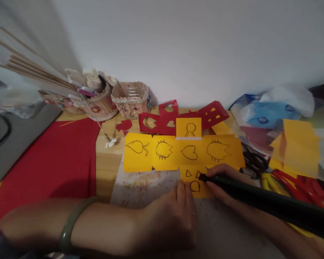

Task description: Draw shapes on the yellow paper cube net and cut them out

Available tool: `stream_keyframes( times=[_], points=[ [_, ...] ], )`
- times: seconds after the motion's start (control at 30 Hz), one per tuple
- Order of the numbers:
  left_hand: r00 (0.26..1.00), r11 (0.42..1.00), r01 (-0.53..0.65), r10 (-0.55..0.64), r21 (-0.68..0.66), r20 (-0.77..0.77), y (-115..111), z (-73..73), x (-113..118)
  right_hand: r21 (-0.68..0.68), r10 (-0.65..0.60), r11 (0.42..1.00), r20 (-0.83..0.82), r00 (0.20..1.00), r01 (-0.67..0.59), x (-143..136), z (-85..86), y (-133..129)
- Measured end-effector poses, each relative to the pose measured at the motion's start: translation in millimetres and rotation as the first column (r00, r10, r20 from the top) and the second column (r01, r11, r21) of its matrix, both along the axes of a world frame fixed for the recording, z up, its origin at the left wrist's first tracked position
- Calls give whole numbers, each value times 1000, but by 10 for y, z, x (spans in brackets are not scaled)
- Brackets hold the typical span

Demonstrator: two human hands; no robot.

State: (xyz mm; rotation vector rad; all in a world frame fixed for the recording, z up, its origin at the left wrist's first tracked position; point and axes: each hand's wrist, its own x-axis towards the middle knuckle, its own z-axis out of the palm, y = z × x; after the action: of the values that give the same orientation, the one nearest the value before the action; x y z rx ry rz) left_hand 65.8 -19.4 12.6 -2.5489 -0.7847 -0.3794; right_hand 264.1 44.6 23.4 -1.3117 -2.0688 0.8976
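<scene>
The right hand (232, 172) pinches a long dark pen-like tool (259, 198), slanting far-left to the flat yellow paper cutout (175, 160)'s near flap (193, 175); the left hand (175, 214), left of the tip, touches it, pinching or not unclear.

The right hand (232, 172) holds a dark pen-shaped tool (243, 189) at the drawn-on yellow paper (175, 163); the left hand (172, 212) touches its lower flap (193, 177).

Yellow cutout (189, 153): lower corner hidden behind curled fingers of left hand (175, 212). Black pen (248, 192) covers part of right hand (230, 171); far end, beyond fingers, cut off.
</scene>
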Motion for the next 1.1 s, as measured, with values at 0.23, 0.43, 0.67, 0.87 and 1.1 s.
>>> stream_keyframes(
  times=[0.23,0.43,0.67,0.87,1.1],
  points=[
    [999,999,-31,31,-36,12,28,27,35,73,38,997,20,999,-39,-56,-40,78],
    [1000,1000,-3,3,-12,-25,47,-1,-4,113,59,992,17,998,-61,12,-113,60],
    [998,1000,13,-13,1,-58,32,-13,-16,121,104,987,22,994,-106,59,-154,66],
    [997,1000,18,-18,2,-71,19,-25,-25,103,133,986,30,991,-135,67,-137,68],
    [998,1000,16,-17,-7,-54,13,-30,-19,126,138,982,33,990,-142,40,-124,89]
  ],
)
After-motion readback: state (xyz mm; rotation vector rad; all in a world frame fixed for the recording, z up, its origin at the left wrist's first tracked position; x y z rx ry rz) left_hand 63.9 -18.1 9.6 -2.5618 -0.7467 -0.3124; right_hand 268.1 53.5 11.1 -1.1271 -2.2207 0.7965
